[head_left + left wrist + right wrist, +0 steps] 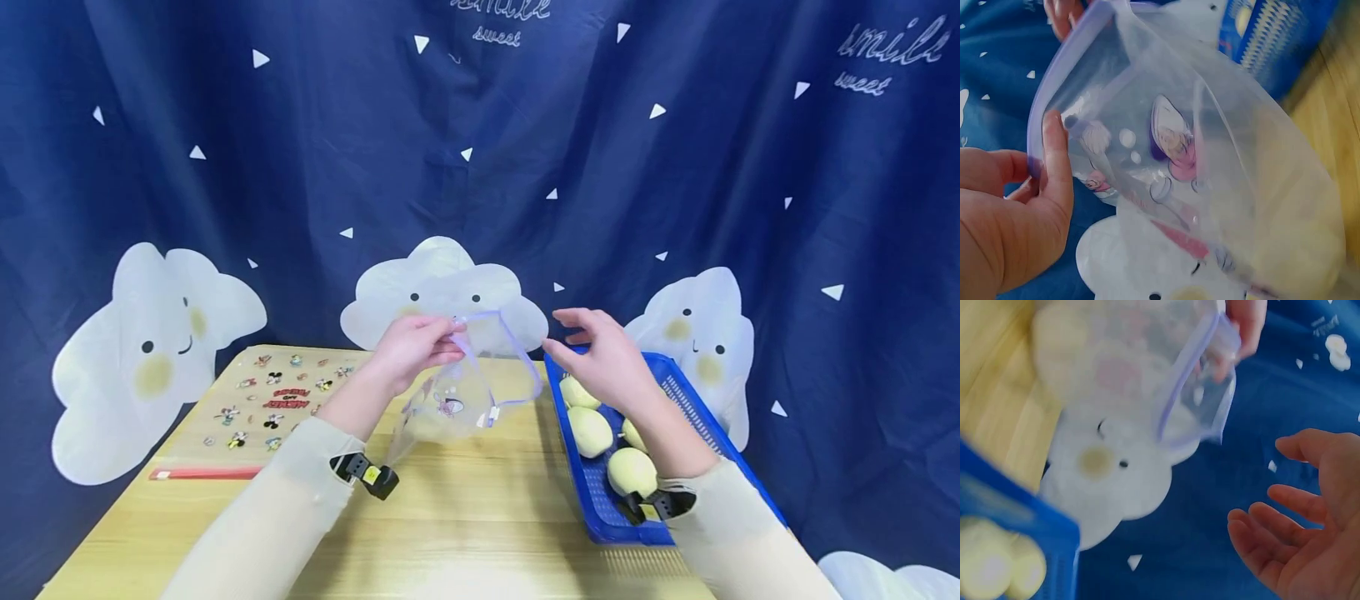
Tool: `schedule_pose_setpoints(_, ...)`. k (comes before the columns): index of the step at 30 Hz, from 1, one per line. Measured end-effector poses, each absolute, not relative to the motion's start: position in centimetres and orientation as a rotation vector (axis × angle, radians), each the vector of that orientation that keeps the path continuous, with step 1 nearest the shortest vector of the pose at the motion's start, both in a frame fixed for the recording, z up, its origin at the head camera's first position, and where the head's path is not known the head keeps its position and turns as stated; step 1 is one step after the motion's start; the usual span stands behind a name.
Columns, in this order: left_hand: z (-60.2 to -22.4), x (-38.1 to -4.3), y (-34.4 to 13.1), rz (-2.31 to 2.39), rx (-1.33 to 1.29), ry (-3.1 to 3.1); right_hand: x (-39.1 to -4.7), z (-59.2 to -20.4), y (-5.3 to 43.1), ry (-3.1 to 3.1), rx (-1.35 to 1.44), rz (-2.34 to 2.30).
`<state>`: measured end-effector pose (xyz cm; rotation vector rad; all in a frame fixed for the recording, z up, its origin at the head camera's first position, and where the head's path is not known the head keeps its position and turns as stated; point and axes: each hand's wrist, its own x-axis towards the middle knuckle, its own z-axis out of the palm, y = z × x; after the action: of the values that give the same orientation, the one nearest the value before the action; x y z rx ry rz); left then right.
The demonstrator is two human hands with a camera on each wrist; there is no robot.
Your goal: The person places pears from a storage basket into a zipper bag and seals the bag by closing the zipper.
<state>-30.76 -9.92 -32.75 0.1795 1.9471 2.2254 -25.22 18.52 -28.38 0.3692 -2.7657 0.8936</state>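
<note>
A clear zip bag (457, 404) with a purple zip edge and cartoon prints hangs with its mouth spread apart. My left hand (422, 346) pinches its rim between thumb and fingers. Through the lower part of the bag (1285, 206) shows a pale yellowish round shape, blurred by the plastic. To the right of the bag's mouth, my right hand (603, 354) is raised over the near-left side of a blue basket (592, 518), fingers parted and holding nothing. Several pale yellow round fruits (591, 432) lie in the basket, partly hidden by the right forearm.
On the left of the wooden table (465, 533) lies a flat clear bag (251, 400) printed with cartoon mice, with a red strip (206, 473) along its near edge. A dark blue curtain (420, 100) with white clouds hangs behind the table.
</note>
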Motion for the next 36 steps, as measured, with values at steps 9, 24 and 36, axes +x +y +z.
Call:
schedule_pose_setpoints(9,-33.1,-30.2,-11.8,2.178,0.202,1.997,-24.7,-31.2,24.9,-2.831,0.276,0.786)
schedule_pose_setpoints(24,-33.6,-30.1,-12.5,2.193,0.198,1.963,-22.9,-36.2,32.2,-2.922,0.209,0.642)
schedule_pose_setpoints(36,-33.6,-29.7,-12.4,2.198,0.191,1.964,-21.8,-39.2,35.8,-3.061,0.212,0.409)
